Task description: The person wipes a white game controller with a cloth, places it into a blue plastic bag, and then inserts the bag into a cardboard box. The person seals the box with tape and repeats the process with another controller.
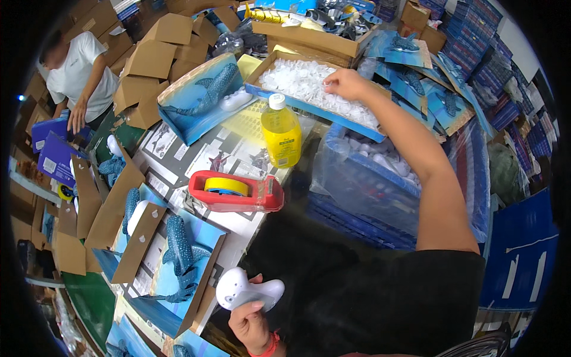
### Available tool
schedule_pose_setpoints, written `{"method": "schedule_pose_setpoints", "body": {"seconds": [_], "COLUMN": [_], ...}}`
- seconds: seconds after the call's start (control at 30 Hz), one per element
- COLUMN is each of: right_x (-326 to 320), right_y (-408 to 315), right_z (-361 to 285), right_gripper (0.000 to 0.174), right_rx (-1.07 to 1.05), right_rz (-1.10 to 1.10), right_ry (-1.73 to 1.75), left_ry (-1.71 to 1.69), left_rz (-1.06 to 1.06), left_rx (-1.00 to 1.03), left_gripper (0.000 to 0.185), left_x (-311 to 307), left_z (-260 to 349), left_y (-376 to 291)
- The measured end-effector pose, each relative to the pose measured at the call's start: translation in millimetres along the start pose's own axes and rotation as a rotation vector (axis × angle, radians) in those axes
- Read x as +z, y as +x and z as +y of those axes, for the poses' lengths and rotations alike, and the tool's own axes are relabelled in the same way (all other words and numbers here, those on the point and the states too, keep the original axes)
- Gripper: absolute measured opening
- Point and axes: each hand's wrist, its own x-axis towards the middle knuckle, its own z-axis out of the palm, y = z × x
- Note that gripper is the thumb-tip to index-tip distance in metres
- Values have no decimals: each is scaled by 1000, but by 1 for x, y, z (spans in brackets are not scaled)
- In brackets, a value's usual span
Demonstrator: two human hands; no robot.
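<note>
My left hand (250, 323), with a red string at the wrist, holds a white plastic remote controller (243, 292) near the table's front edge. Up and to the right, my right hand (347, 85) reaches into a shallow blue-edged cardboard tray (312, 100) heaped with small translucent white pieces (299, 76); its fingertips are on the pile, and whether they pinch a piece is hard to tell. Left of my left hand, a spotted blue toy whale shark (180, 250) lies in an ocean-printed cardboard insert (207, 236). Another such insert (178, 93) bears a toy shark and a white controller (235, 100).
A red tape dispenser (236, 194) and a bottle of yellow liquid (281, 134) stand mid-table. A plastic-lined blue crate (366, 178) of white controllers sits below the tray. Open cardboard boxes (111, 201) line the left. A co-worker (82, 76) handles purple boxes at the upper left.
</note>
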Motion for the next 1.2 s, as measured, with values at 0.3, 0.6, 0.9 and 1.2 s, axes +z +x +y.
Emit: {"method": "schedule_pose_setpoints", "body": {"seconds": [0.3,0.6,0.9,1.2], "right_x": [-46,28,65,85], "right_y": [-78,-211,-206,-222], "right_z": [-88,-271,-343,-329], "right_gripper": [20,14,23,40], "right_rx": [-302,-959,-1429,-1284], "right_rz": [334,-223,-283,-240], "right_ry": [-69,589,427,745], "left_ry": [-25,-84,329,361], "left_rz": [61,-20,138,213], "left_rx": [-262,-266,-345,-297], "left_gripper": [20,25,16,7], "left_x": [14,16,-34,-16], "left_z": [-14,-13,30,32], "left_y": [23,31,-21,-17]}}
